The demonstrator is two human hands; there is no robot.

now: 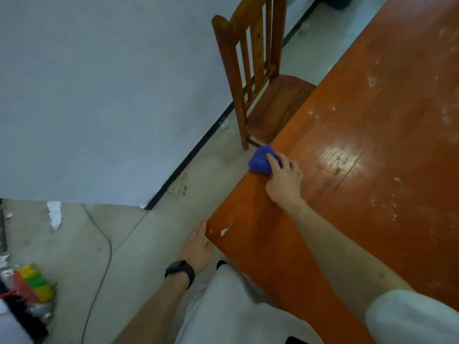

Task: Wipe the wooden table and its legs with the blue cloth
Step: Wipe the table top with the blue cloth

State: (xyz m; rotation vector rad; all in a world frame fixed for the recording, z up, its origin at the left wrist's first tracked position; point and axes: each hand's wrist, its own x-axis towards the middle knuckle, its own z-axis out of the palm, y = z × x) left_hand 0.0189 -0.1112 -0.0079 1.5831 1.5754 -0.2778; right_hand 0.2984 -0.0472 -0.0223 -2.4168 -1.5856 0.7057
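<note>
1. Far left, btm corner: a blurry pile of bright sticks [34, 281], red, green & yellow, lies on the floor [149, 244].
2. A white scrap [54, 214] lies on the floor near it, and a thin dark cable [104, 256] runs across the gray floor.
3. The wall [99, 95] is pale, w/ a black strip [188, 157] along its bottom.
4. A wooden chair [250, 70] w/ a slat back stands by the wall, its seat tucked partly under the table.
5. The wooden table [372, 120] fills the right side. It is orange-brown and shiny, w/ pale spots and small chips on top.
6. Left hand [197, 247]: fingers straight and close together, lying flat against the table's near corner. It holds nothing. A black watch [180, 270] sits on the wrist.
7. The blue cloth [259, 161] is bunched up on the table's left edge, near the chair leg.
8. Right hand [284, 182]: fingers curled over the blue cloth, gripping it and pushing it down on the table edge.
</note>
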